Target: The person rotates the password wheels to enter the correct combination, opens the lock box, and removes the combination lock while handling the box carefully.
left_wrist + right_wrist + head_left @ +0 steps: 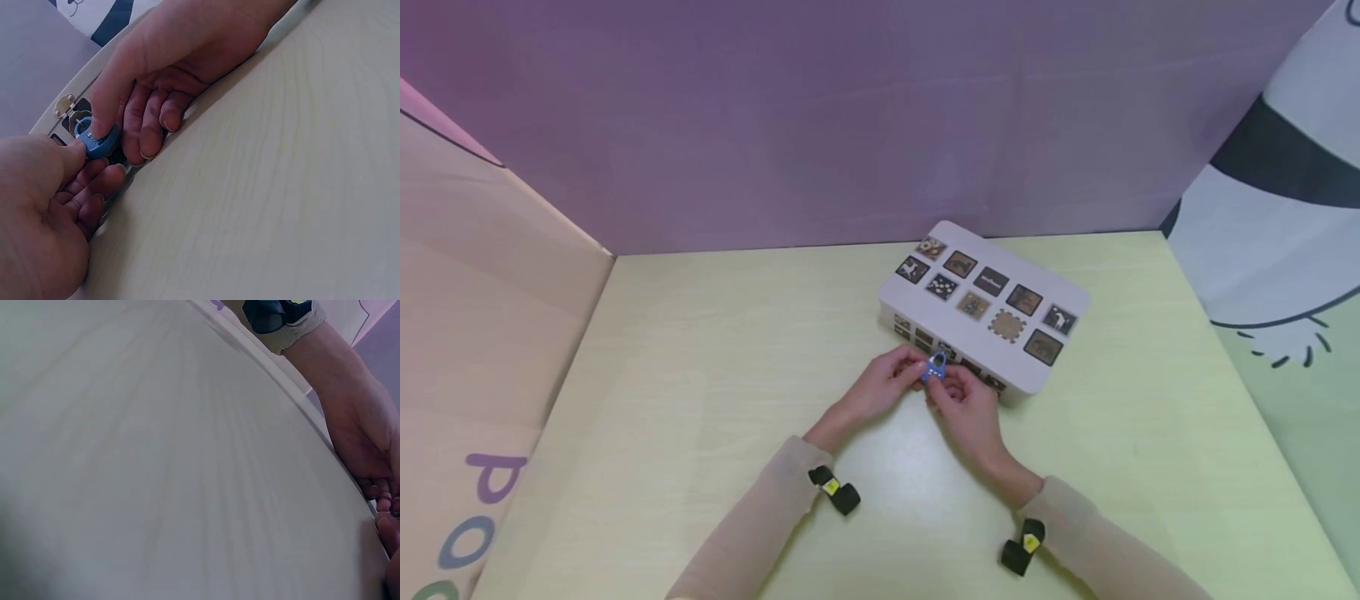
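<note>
A small blue padlock is in front of the long near side of a white box printed with square pictures. My left hand pinches the padlock from the left, its thumb on the body. From the other side my right hand pinches it too, thumb on its face. The shackle points up toward the box. In the left wrist view, the padlock sits close to a metal clasp on the box; whether the shackle is through it, I cannot tell. The right wrist view hides the padlock.
The box stands at an angle on a pale wood-grain table, near its back edge. A purple panel rises behind, with printed panels at left and right.
</note>
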A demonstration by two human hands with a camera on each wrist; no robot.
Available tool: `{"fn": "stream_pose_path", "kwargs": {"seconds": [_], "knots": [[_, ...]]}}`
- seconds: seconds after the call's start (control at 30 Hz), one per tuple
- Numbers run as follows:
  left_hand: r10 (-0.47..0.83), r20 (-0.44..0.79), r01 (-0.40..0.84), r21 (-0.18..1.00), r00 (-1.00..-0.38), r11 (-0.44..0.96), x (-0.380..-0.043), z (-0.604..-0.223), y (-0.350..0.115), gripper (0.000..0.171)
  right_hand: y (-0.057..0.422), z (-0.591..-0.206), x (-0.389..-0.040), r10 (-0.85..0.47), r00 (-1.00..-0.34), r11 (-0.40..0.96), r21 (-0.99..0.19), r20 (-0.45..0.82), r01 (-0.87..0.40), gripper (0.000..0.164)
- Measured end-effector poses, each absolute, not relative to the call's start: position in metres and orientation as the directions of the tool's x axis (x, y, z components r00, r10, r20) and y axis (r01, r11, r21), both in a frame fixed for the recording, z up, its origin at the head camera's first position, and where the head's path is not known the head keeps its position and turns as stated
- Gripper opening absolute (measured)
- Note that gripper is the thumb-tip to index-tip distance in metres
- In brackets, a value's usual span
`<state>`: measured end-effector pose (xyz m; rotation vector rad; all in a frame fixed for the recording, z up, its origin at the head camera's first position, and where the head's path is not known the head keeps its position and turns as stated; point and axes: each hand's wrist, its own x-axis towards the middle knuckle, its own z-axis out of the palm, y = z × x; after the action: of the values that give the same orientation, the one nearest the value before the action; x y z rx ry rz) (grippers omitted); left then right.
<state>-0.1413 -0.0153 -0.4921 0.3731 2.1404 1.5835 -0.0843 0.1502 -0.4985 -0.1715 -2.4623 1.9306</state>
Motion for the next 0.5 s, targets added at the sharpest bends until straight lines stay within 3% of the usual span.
{"fn": "stream_pose_path", "kwargs": {"seconds": [0.5], "knots": [[0.472, -0.188, -0.036, 0.950, -0.861, 0.311, -0.1423, -0.4933, -0.0151, 0.022, 0.1496, -0.4993, -0.0840, 0.099, -0.995, 0.250, -0.967, -0.023, 0.047, 0.015]]}}
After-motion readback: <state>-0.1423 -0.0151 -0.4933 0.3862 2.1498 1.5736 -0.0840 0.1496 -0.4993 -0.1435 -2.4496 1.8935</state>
